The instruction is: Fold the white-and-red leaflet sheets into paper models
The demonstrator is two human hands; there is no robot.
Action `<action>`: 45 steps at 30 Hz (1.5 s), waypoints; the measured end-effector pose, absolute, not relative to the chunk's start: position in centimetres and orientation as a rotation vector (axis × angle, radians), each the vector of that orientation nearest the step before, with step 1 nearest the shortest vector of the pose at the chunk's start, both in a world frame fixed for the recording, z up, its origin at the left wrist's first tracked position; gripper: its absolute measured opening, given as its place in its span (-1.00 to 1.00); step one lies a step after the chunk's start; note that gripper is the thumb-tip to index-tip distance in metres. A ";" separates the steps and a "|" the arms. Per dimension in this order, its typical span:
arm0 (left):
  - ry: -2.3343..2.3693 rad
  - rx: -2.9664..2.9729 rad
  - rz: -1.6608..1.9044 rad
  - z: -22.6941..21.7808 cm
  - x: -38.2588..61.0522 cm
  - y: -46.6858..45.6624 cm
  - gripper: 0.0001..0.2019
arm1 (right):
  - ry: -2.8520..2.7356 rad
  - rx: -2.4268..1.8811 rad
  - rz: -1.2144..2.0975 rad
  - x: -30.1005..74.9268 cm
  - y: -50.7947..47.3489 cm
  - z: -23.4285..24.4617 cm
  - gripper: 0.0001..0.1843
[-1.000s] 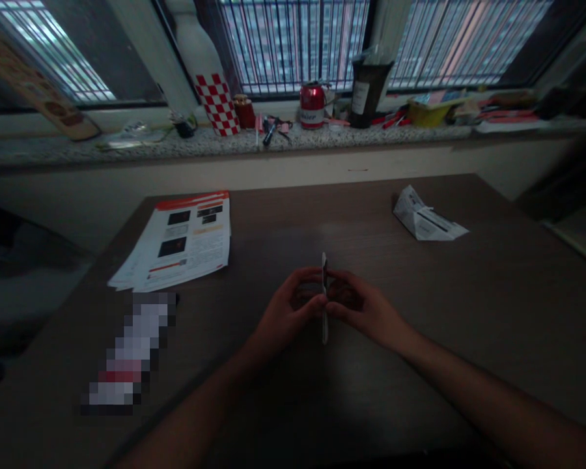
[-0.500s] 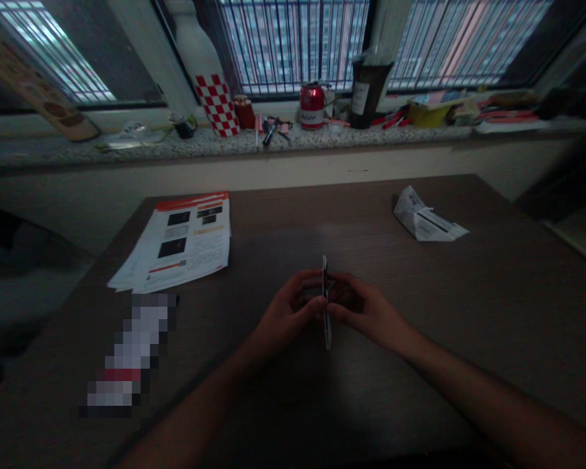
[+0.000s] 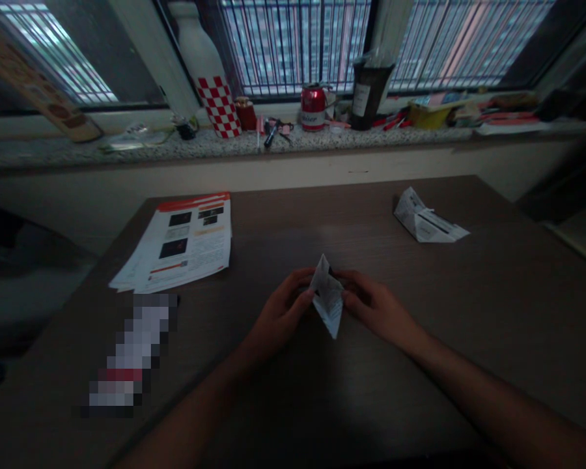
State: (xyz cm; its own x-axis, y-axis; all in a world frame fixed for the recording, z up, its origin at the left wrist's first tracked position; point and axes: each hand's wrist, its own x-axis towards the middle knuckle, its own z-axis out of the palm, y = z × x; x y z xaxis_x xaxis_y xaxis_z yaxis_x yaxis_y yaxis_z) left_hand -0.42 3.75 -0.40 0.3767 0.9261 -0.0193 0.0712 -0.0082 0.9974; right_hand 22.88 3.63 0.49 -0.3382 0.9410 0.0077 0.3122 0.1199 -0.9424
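A small piece of folded paper point(image 3: 329, 296) stands between my two hands above the middle of the table, spread into a diamond shape with pointed top and bottom. My left hand point(image 3: 288, 303) pinches its left corner between thumb and fingers. On the opposite corner, my right hand point(image 3: 374, 299) grips in the same way. Some fingertips are hidden behind the paper. Farther back on the right lies another folded paper piece point(image 3: 427, 221), printed and boat-like in shape.
Printed sheets point(image 3: 190, 251) lie in a stack at the table's back left, with a pixelated oblong object point(image 3: 131, 352) nearer me. Along the stone windowsill point(image 3: 161, 151) stand a checkered white bottle point(image 3: 217, 104), a red can point(image 3: 313, 107), a dark cup point(image 3: 368, 94) and clutter.
The folded paper was flat and edge-on between my hands; now it is opened out and its inner faces show. My hands have moved slightly apart.
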 end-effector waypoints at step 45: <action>1.005 2.470 0.518 -1.0 -2.9 4.8 -0.44 | -2.258 -0.949 0.776 24.8 5.5 -2.3 -0.61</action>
State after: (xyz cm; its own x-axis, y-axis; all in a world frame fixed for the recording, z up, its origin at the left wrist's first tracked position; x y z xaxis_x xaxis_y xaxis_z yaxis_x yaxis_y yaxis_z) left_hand -2.93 4.76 -1.04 0.6687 0.7217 0.1788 0.5643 -0.6492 0.5101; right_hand 24.81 5.46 -2.25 -0.5896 0.7609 0.2709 0.4337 0.5812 -0.6886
